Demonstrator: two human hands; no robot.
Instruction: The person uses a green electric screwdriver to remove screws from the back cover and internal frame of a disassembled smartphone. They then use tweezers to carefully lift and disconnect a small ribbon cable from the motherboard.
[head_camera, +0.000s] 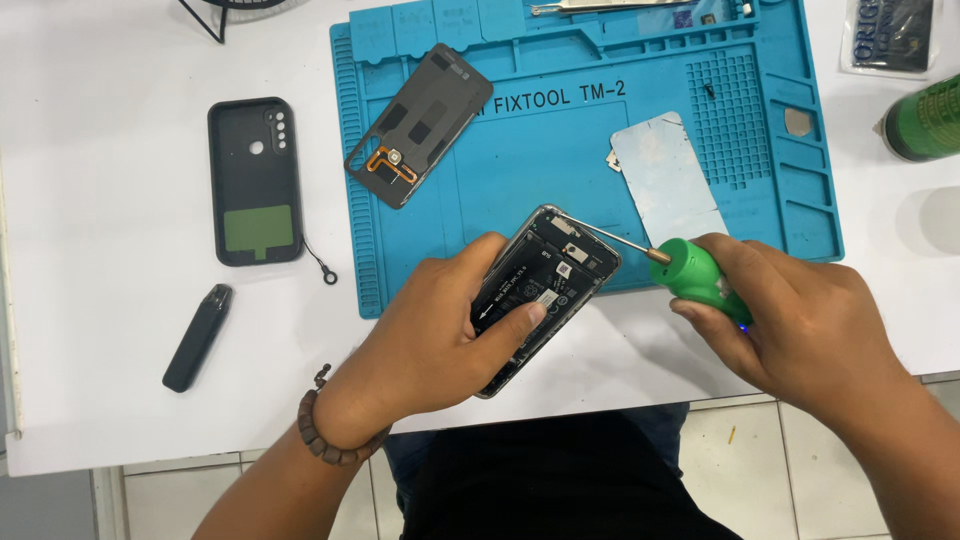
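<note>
Two hands: both grasping.
Left hand (440, 330): clamping the opened phone (545, 290) by its edges, at 6 o'clock of the blue mat (560, 160).
Right hand (800, 320): gripping the green screwdriver (690, 272), tip touching phone's top.
Handling: probably light, rigid, fragile inside; edges safest.

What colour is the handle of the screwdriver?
Bright green, seen in the head view: the screwdriver is held in the right hand.

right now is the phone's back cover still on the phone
No, the back cover lies apart on the blue mat, while the left hand holds the opened phone with its insides showing.
</note>
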